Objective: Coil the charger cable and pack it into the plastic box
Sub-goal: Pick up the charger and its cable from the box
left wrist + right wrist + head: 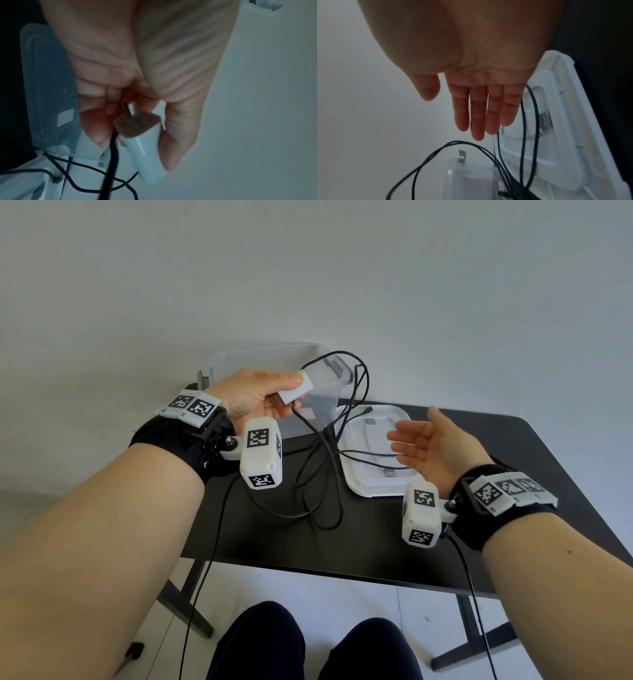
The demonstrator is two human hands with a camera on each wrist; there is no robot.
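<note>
The dark surface (pixel 513 474) carries everything: at its far side stands the clear plastic box (pixel 260 364), open, and just to its right lies the white lid (pixel 376 487), flat.

The black charger cable (pixel 329 474) is not yet coiled. It sprawls in loose overlapping loops across the surface and over the lid, with one loop arching up above the box rim; a small connector end rests on the lid.

The left hand (pixel 250 395) is raised in front of the box, its fingers (pixel 96 128) and thumb curled round the white charger plug (pixel 296 392), prongs pointing back toward the palm, the cable hanging from beside the fingers. The right hand (pixel 431 450) hovers over the lid, palm turned inward, its fingers (pixel 477 115) straight and together, gripping nothing; strands of cable run just beside and beneath them, and whether they touch I cannot tell.

The step in hand looks like the start of coiling. To do it well, keep the plug fixed as the anchor, let the right hand take the strand nearest the plug rather than a middle loop, and feed even turns into the left grip, shaking crossings free first. Pulling on a tangled loop could drag the lid or tip the light box.
</note>
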